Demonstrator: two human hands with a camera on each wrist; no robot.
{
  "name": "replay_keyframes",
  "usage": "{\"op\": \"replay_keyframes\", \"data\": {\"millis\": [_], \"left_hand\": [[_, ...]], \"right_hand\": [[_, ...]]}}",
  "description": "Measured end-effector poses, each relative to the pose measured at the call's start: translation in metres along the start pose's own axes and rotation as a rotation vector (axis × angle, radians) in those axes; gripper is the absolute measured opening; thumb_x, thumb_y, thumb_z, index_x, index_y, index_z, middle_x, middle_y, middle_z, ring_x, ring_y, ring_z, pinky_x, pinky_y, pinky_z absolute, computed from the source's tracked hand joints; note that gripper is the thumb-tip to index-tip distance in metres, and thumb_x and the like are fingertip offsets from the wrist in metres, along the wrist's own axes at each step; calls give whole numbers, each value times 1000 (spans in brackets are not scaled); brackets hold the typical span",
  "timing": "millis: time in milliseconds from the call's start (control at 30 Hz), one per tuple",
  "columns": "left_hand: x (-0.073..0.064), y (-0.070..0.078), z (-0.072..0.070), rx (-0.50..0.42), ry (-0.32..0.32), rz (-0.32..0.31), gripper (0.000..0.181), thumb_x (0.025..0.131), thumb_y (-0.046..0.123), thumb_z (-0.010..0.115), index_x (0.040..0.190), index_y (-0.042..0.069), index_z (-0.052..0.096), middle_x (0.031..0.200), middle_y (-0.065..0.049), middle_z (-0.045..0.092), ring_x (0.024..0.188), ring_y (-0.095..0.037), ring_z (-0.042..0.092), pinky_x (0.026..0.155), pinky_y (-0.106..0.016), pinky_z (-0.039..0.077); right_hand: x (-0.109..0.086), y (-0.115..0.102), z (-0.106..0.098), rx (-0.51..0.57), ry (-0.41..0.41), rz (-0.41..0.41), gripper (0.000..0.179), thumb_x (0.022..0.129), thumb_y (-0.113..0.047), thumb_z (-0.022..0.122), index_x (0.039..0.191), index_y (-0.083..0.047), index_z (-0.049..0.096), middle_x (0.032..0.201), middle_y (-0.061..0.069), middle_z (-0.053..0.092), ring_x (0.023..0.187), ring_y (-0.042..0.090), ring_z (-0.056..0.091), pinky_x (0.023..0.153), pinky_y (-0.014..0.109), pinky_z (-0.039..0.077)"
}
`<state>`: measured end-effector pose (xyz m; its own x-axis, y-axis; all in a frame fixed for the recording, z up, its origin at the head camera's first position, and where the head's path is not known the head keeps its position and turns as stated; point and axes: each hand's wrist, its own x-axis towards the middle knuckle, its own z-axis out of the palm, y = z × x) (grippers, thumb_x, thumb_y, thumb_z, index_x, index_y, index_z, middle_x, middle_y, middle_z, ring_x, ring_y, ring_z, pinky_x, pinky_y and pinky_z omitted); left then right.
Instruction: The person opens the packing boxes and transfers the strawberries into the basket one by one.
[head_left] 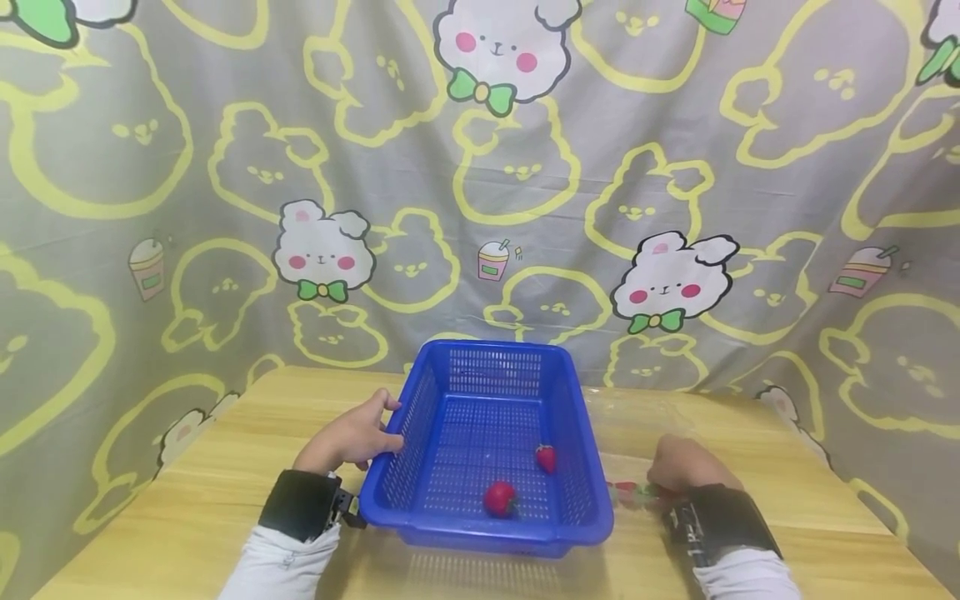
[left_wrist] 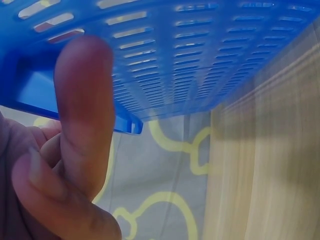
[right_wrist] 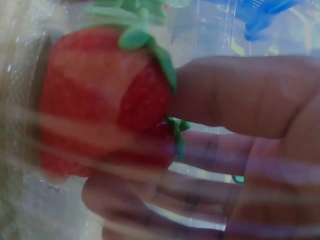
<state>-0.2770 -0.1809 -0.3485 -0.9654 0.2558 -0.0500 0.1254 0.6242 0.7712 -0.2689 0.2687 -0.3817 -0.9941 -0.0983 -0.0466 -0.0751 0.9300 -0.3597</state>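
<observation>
A blue basket [head_left: 420, 450] stands about midway between the table's left and right edges, its far end towards the back edge of the table [head_left: 180, 508]. Two strawberries lie on its slotted floor: a larger strawberry [head_left: 498, 498] close to the near wall, and a smaller strawberry [head_left: 546, 458] further back, beside the right wall.

The person's left hand [head_left: 358, 433] holds the basket's left side by the rim. From here the thumb lies over the rim, with the other fingers lower down along the outer wall; the left wrist view shows fingers right up at the slots.

Just beside the basket, towards the table's right edge, sits a clear plastic box [head_left: 622, 408], with red and green fruit [head_left: 625, 490] showing near its front. The right hand [head_left: 686, 467] is down at that box, fingers curled in. Seen close up from the right wrist, they pinch a red strawberry [right_wrist: 95, 105] with green leaves, one finger against the leafy end and others below; blur and glare on the plastic hide the exact contact.

Both wrists wear black bands [head_left: 300, 504] over pale sleeves [head_left: 281, 562]. Behind the table's back edge hangs a grey curtain [head_left: 420, 179] printed with yellow outlines and white rabbits.
</observation>
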Motion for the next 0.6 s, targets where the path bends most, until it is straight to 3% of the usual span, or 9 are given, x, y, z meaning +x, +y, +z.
{"op": "replay_keyframes", "data": {"millis": [133, 400, 533, 600], "left_hand": [[1, 0, 1, -5, 9, -8, 44, 86, 6, 65, 122, 3, 41, 88, -13, 63, 72, -25, 64, 51, -39, 51], [3, 0, 0, 22, 23, -9, 43, 85, 6, 67, 121, 3, 43, 91, -14, 63, 74, -26, 64, 51, -38, 52], [2, -1, 0, 18, 21, -12, 44, 86, 6, 67, 122, 3, 42, 91, -14, 62, 75, -26, 64, 51, -38, 52], [2, -1, 0, 15, 23, -15, 44, 86, 6, 67, 122, 3, 42, 90, -14, 62, 75, -26, 64, 52, -38, 52]], "right_hand": [[-1, 0, 0, 24, 5, 16, 23, 61, -1, 57, 49, -15, 42, 47, -3, 42, 44, 13, 36, 44, 28, 35], [2, 1, -2, 79, -20, 24, 19, 67, -5, 57, 51, -11, 49, 47, -4, 41, 43, 10, 32, 44, 24, 30], [3, 0, -9, 45, -26, 21, 5, 71, -8, 61, 69, -8, 56, 65, -1, 53, 59, 16, 48, 53, 31, 41], [3, 0, -12, 28, -27, 13, 8, 72, -10, 62, 78, -7, 57, 75, 2, 57, 72, 21, 55, 61, 38, 45]]}}
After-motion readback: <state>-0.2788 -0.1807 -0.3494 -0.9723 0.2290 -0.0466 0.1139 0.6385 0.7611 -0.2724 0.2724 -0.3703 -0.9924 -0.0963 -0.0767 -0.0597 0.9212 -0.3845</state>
